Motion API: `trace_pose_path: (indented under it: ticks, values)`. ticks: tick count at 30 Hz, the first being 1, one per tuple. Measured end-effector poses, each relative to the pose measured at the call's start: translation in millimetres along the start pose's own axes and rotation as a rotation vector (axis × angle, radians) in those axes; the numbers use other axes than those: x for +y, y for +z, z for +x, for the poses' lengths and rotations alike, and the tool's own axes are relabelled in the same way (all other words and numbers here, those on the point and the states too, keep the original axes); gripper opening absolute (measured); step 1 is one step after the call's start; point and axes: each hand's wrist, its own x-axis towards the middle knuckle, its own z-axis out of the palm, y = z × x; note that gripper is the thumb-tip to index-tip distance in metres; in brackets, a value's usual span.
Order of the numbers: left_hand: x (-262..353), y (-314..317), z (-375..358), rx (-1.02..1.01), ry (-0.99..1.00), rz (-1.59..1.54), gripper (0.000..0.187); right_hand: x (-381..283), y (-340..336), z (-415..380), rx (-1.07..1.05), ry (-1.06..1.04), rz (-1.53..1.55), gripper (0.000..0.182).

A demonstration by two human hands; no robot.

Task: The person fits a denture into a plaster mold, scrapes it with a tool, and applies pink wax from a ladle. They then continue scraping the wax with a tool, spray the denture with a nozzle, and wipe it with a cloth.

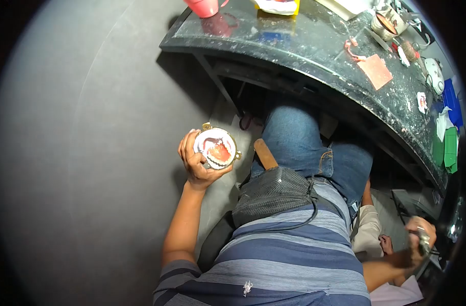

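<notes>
My left hand (194, 158) is closed around a round brass dental flask (237, 154), held out to the left of my lap. White plaster fills it, with a horseshoe-shaped ridge and a pink-orange patch (218, 152) in the middle. Far to the right, beside the bench end, my right hand (421, 229) is closed on a shiny metal object (424, 239). Motion smears that object, so I cannot tell its kind. A black mesh pouch (274, 194) lies on my lap, and a flat brown wooden piece (265, 154) sticks out from it.
The dark bench (304, 46) curves ahead, spotted with white residue. On it are a pink cup (203, 7), a pink wax sheet (375, 70), a metal pot (384, 25) and a green box (450, 149). Another person's hand (386, 245) shows close at my right.
</notes>
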Motion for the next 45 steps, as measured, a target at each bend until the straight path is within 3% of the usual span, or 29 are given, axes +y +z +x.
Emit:
trace_pose_path:
  ticks: [1,2,3,4,5,7,9,11,15,19,22,23,25,30,32,35,40,43,45]
  values:
    - [-5.4,0.9,-10.5,0.007,-0.014,0.026,0.092,-51.2,41.9,59.7,-0.245,-0.076,-0.004,0.051]
    - [-10.8,1.9,-20.8,0.008,-0.025,0.029,0.092,-82.6,87.0,77.2,-0.177,-0.109,0.044,0.051]
    - [-17.5,2.7,-33.2,0.02,-0.036,0.043,0.092,-101.2,116.5,105.7,-0.318,-0.196,0.156,0.05]
    - [-23.5,2.6,-47.5,-0.004,-0.066,0.068,0.092,-120.5,146.9,113.2,-0.32,-0.083,0.144,0.05]
    - [-26.7,-0.1,-59.4,-0.032,-0.099,0.091,0.092,-127.3,167.9,133.5,-0.445,-0.194,0.059,0.039]
    - [-28.4,-6.6,-78.0,-0.022,-0.139,0.113,0.093,-147.0,219.0,165.1,-0.489,-0.239,-0.001,0.023]
    - [-31.6,-11.0,-98.0,-0.05,-0.174,0.088,0.095,-162.1,254.6,185.2,-0.613,-0.133,0.049,0.015]
    - [-30.7,-14.0,-112.8,-0.045,-0.23,0.089,0.095,-166.7,286.4,199.6,-0.645,-0.239,-0.012,0.013]
    - [-31.0,-7.3,-132.1,-0.032,-0.296,0.17,0.091,-174.6,328.0,212.0,-0.638,-0.292,-0.041,0.014]
    - [-29.5,-4.0,-129.5,-0.02,-0.317,0.155,0.09,-180.7,339.0,228.4,-0.785,-0.358,-0.038,0.017]
    - [-18.0,-0.1,-131.6,0.032,-0.645,0.091,0.088,-179.5,342.5,229.6,-0.866,-0.304,-0.097,0.018]
    - [-18.1,4.2,-132.3,0.037,-0.651,0.091,0.088,-176.9,344.5,225.5,-0.799,-0.276,-0.073,0.019]
    - [-16.6,10.1,-131.0,0.216,-0.85,-0.177,0.088,-173.8,348.8,222.9,-0.735,-0.243,-0.054,0.02]
    - [-16.1,6.3,-120.1,0.146,-0.661,-0.068,0.086,-173.4,360.0,220.4,-0.732,-0.284,-0.086,0.019]
    - [-17.6,1.4,-116.5,0.008,-0.418,0.112,0.088,-174.7,363.8,218.3,-0.709,-0.272,-0.056,0.019]
    - [-20.6,7.7,-120.9,0.001,-0.299,0.029,0.091,-178.0,360.3,224.2,-0.742,-0.278,-0.047,0.019]
    - [-34.0,3.7,-127.7,-0.227,-0.142,0.008,0.09,-174.0,356.6,223.1,-0.671,-0.186,-0.102,0.022]
    - [-36.7,3.2,-119.7,-0.159,-0.117,-0.021,0.09,-156.4,345.2,226.6,-0.719,-0.183,-0.193,0.018]
    - [-33.0,-0.3,-108.6,-0.103,-0.127,-0.053,0.091,-147.0,331.9,218.1,-0.641,-0.033,-0.062,0.02]
